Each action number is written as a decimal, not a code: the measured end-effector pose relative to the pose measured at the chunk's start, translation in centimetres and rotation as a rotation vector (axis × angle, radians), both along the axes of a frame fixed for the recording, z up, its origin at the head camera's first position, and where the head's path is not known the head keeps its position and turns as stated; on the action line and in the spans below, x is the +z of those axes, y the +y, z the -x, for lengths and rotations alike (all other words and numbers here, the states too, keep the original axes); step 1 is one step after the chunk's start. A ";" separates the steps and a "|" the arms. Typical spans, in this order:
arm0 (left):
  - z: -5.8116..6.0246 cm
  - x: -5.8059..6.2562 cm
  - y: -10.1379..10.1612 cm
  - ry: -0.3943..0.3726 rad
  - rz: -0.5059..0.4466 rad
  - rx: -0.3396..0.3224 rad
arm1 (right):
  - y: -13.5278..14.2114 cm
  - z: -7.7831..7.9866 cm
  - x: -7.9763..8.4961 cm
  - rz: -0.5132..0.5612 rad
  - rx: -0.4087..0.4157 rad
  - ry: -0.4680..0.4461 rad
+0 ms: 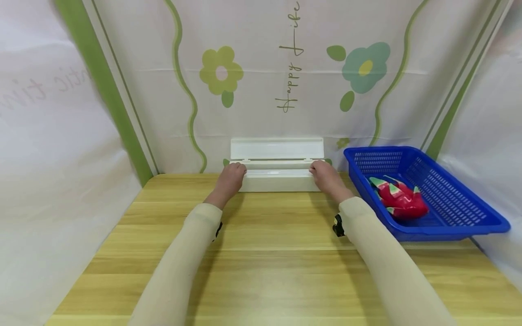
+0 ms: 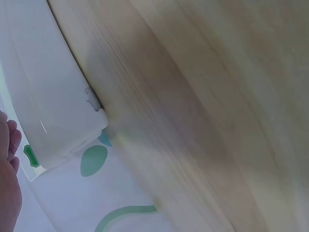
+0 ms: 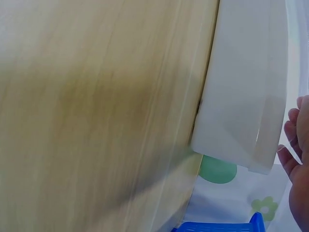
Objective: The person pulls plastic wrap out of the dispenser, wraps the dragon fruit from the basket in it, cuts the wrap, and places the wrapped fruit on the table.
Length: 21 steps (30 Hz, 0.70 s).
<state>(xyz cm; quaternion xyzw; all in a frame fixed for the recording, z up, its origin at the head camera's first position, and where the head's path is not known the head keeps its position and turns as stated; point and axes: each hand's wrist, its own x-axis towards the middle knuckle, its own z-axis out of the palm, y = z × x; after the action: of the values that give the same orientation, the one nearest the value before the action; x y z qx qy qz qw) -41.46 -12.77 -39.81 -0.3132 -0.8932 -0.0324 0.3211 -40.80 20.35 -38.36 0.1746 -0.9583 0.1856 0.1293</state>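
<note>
A long white box (image 1: 277, 184) stands at the far edge of the table with its hinged lid (image 1: 277, 148) raised behind it. The left hand (image 1: 233, 178) grips its left top corner, fingers curled in at the rim. At the opposite corner the right hand (image 1: 326, 176) holds the rim in much the same way. A shiny strip runs along the opening between them. In the left wrist view a small green piece (image 2: 31, 155) shows on the box's end, and curled fingers (image 2: 14, 140) lie beside it. Bent fingers (image 3: 291, 131) reach the upper edge in the right wrist view.
To the right sits a blue plastic basket (image 1: 452, 232) with red and green dragon fruit (image 1: 401, 199) inside. The wooden table (image 1: 269, 271) spreads in front of the box. A printed fabric wall (image 1: 261, 117) rises right behind it.
</note>
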 end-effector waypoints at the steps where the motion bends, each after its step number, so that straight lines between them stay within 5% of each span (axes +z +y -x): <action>1: -0.1 0.0 0.0 0.011 0.000 -0.011 | 0.0 0.0 0.0 0.000 -0.001 0.004; 11: -0.4 -0.1 0.0 0.104 -0.070 -0.120 | 0.2 -0.6 -0.1 -0.011 0.010 0.020; 21: -0.9 0.1 0.4 0.104 -0.031 -0.019 | 0.1 -0.7 -0.5 -0.063 0.004 -0.007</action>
<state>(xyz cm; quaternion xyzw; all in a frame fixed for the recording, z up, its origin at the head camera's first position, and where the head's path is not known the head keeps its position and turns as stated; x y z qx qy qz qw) -40.60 -12.32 -39.73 -0.3179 -0.8716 -0.0328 0.3718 -40.07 20.40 -38.82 0.1799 -0.9638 0.1563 0.1198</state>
